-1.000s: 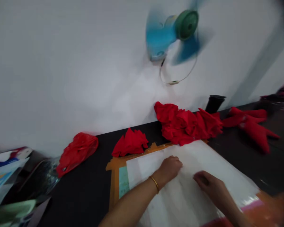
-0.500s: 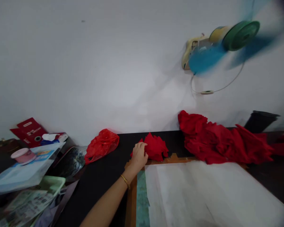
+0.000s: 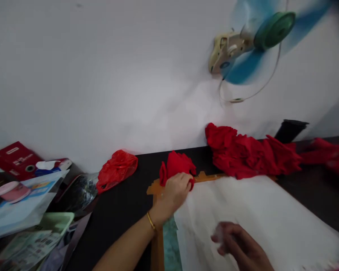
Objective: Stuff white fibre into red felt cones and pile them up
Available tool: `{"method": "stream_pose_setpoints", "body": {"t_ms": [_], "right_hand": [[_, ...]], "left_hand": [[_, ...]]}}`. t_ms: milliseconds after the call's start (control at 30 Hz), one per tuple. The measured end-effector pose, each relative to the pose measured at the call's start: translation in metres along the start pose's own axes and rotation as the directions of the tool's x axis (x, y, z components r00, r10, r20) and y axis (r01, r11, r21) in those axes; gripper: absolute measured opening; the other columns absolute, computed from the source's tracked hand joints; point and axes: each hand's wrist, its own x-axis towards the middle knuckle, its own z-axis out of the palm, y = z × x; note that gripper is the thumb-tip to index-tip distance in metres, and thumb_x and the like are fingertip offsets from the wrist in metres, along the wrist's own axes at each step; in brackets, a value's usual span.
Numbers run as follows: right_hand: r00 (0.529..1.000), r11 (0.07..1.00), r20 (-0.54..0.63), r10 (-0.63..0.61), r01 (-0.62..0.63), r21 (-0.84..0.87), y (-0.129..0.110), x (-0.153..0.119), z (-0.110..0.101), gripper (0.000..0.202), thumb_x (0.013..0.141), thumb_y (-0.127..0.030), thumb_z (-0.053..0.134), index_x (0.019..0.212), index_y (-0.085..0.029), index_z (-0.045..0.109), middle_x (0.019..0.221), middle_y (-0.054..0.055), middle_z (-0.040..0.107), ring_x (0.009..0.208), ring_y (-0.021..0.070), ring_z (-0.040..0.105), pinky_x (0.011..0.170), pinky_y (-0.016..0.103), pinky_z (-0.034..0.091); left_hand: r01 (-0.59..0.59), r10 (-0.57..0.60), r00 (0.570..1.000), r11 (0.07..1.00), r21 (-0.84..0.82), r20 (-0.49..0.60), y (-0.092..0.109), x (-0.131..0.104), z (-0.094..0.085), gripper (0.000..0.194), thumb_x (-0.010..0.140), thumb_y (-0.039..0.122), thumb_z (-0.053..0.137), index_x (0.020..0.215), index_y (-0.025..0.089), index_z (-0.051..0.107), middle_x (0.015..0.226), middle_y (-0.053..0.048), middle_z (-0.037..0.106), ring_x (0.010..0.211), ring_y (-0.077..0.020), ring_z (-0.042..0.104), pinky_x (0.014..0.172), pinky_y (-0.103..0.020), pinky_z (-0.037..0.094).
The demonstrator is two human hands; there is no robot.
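My left hand (image 3: pixel 176 190), with a gold bangle on the wrist, is closed on the near edge of a small crumpled red cloth (image 3: pixel 178 163). The cloth sits at the far left corner of a board edged in brown tape (image 3: pixel 157 241). My right hand (image 3: pixel 237 242) is above the white sheet (image 3: pixel 260 207) covering the board. Its fingers are loosely bent and somewhat blurred, with no held thing visible. A strip of green surface (image 3: pixel 171 241) shows along the sheet's left side.
A large red cloth heap (image 3: pixel 254 154) lies at the back right, before a black bin (image 3: pixel 290 130). A red plastic bag (image 3: pixel 117 169) is left of my hand. Farther left are a red box (image 3: pixel 18 160), a pink tub (image 3: pixel 12 191) and a green basket (image 3: pixel 58 220). A blue fan (image 3: pixel 274 30) spins on the wall.
My left hand has moved from the small red cloth's left side to its near edge and now grips it. The cloth has shifted slightly. My right hand has come into view over the sheet.
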Motion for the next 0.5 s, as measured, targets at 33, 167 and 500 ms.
{"method": "stream_pose_setpoints", "body": {"t_ms": [33,167,500], "right_hand": [[0.999,0.999,0.009,-0.052,0.052,0.016,0.001,0.002,0.005,0.032,0.079,-0.052,0.066,0.079,-0.021,0.063,0.093,0.007,0.068,0.077,0.0221,0.069,0.062,0.028,0.058],[0.952,0.932,0.047,-0.302,0.305,-0.198,0.015,0.016,0.015,0.019,0.088,-0.037,0.057,0.082,-0.021,0.064,0.100,0.008,0.067,0.087,0.0209,0.068,0.074,0.029,0.058],[0.953,0.833,0.153,-0.262,0.303,-0.463,0.047,0.029,0.021,0.031,0.085,-0.027,0.046,0.099,-0.018,0.072,0.087,0.007,0.075,0.079,0.0224,0.071,0.072,0.031,0.057]], "left_hand": [[0.020,-0.017,0.999,0.996,-0.085,0.039,0.011,-0.009,0.003,0.021,0.087,0.014,0.049,0.099,0.021,0.065,0.097,-0.005,0.069,0.088,-0.0202,0.061,0.080,-0.031,0.044],[0.255,-0.188,0.959,0.899,-0.357,0.211,0.038,-0.037,0.015,0.014,0.082,0.017,0.055,0.091,0.021,0.065,0.071,0.002,0.065,0.064,-0.0145,0.057,0.060,-0.025,0.039],[0.388,-0.336,0.920,0.854,-0.346,0.202,0.059,-0.057,0.041,0.014,0.087,0.022,0.050,0.083,0.020,0.063,0.079,-0.004,0.070,0.074,-0.0185,0.062,0.069,-0.030,0.043]]}}
